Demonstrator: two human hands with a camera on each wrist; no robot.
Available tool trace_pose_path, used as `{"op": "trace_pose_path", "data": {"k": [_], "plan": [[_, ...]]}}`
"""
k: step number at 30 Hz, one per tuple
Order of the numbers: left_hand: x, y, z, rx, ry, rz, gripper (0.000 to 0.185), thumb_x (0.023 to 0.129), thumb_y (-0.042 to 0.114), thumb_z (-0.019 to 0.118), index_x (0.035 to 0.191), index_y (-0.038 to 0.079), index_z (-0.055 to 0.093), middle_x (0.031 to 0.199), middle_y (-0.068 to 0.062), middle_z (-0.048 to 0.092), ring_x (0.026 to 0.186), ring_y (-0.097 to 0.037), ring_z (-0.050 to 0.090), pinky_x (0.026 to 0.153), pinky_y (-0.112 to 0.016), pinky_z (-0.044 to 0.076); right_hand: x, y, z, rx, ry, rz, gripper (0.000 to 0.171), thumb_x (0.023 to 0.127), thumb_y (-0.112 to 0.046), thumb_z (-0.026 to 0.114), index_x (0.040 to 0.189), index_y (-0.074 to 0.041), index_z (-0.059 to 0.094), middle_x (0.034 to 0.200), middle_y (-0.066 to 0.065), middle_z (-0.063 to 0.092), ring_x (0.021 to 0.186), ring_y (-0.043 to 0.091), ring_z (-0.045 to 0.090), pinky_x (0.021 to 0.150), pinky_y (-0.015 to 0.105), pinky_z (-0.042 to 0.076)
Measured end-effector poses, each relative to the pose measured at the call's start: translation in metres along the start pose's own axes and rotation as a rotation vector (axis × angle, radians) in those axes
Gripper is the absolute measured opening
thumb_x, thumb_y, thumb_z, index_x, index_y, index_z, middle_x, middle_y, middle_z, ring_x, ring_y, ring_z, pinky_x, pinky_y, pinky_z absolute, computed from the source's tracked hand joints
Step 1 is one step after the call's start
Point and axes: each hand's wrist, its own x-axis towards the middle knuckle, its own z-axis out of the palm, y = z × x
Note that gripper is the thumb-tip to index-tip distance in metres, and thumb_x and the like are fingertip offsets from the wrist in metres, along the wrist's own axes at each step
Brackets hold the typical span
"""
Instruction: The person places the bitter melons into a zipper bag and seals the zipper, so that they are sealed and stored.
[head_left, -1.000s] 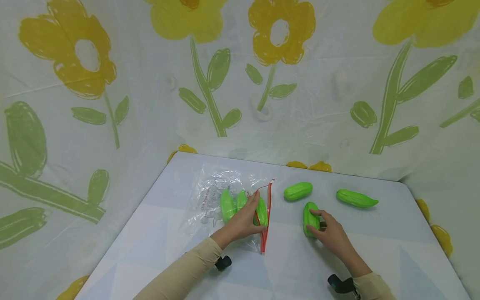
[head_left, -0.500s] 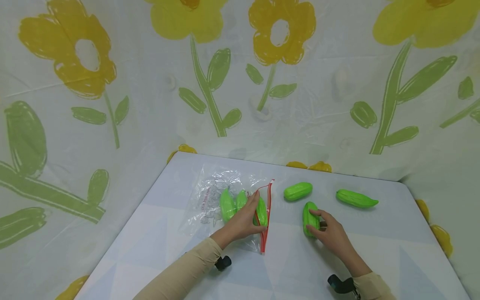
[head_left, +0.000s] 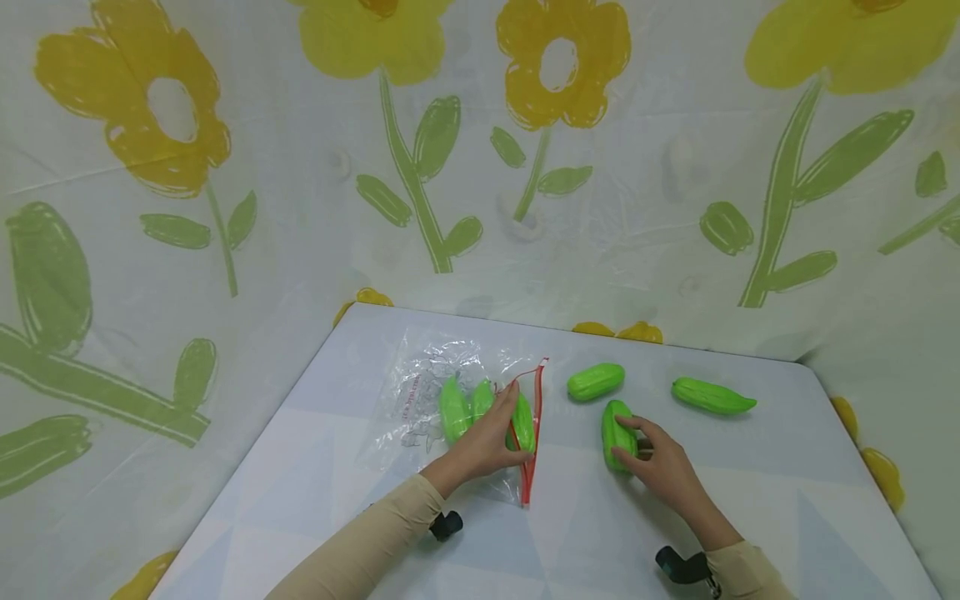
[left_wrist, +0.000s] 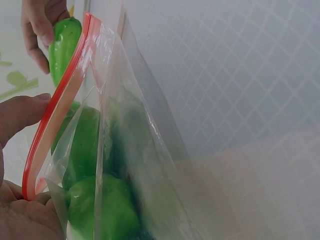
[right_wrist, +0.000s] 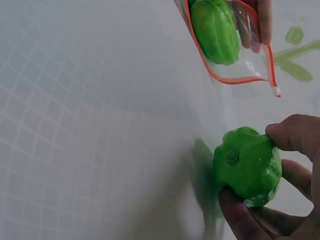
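Note:
A clear zip bag (head_left: 411, 408) with a red zip edge lies on the table, holding several bright green ribbed gourds (head_left: 454, 410). My left hand (head_left: 486, 442) is at its mouth, thumb and straight fingers spread apart against the red edge, and the mouth gapes. To the right, my right hand (head_left: 663, 467) pinches another green gourd (head_left: 617, 435) between thumb and fingers. The right wrist view shows that gourd's stem end (right_wrist: 233, 156) facing the camera. My left hand hides part of the bagged gourds in the head view.
Two loose green gourds lie farther back, one blunt (head_left: 596, 382) behind the held one and one pointed (head_left: 714, 396) to its right. A flower-printed curtain (head_left: 637, 250) rises behind the white table (head_left: 600, 550).
The gourd in my right hand has shifted slightly left and away from me, its top tilting a little left. My left hand and the bag have kept their places.

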Motion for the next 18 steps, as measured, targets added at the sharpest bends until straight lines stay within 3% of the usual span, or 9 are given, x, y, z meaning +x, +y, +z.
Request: {"op": "trace_pose_path", "data": {"k": [18], "plan": [[0.0012, -0.0002, 0.001, 0.012, 0.003, -0.006, 0.11, 0.074, 0.035, 0.077, 0.15, 0.011, 0.001, 0.156, -0.002, 0.007, 0.141, -0.018, 0.011, 0.109, -0.036, 0.028, 0.0046, -0.005, 0.0083, 0.071, -0.044, -0.124, 0.052, 0.082, -0.034, 0.069, 0.131, -0.026, 0.052, 0.141, 0.013, 0.041, 0.102, 0.027, 0.059, 0.075, 0.032, 0.055]]}}
